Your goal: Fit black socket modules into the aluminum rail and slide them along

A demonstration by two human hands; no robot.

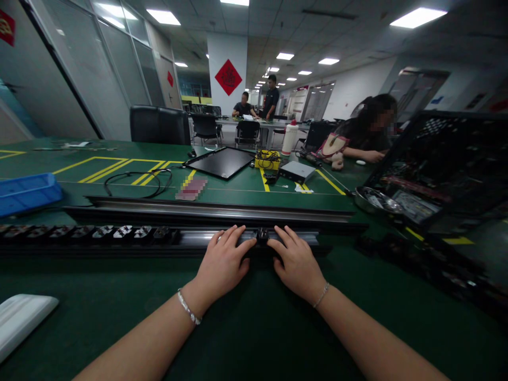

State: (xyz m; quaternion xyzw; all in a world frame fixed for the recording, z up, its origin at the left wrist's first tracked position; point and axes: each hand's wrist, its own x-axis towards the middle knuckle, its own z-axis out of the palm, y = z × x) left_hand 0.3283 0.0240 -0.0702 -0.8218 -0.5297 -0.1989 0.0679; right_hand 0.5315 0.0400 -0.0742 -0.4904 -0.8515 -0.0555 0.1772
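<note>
A long black rail (194,236) with a shiny metal inner channel runs left to right in front of me. In its channel, between my hands, sits a small black block (262,234). My left hand (226,256) grips the rail left of the block, fingers over the channel and thumb at the front side; its index fingertip is by the block. On the block's other side my right hand (297,262) grips the rail likewise, index fingertip close to the block. Several black modules (123,232), some with bright metal parts, line the rail's left portion. The fingers hide parts of the channel.
Behind lies another long black rail (222,210). A blue tray (29,193) and white object (24,320) are at left. Farther back are a cable (137,182), flat black panel (224,161) and grey box (297,172). Right are a metal bowl (371,200), black chassis (448,174) and a person (373,127).
</note>
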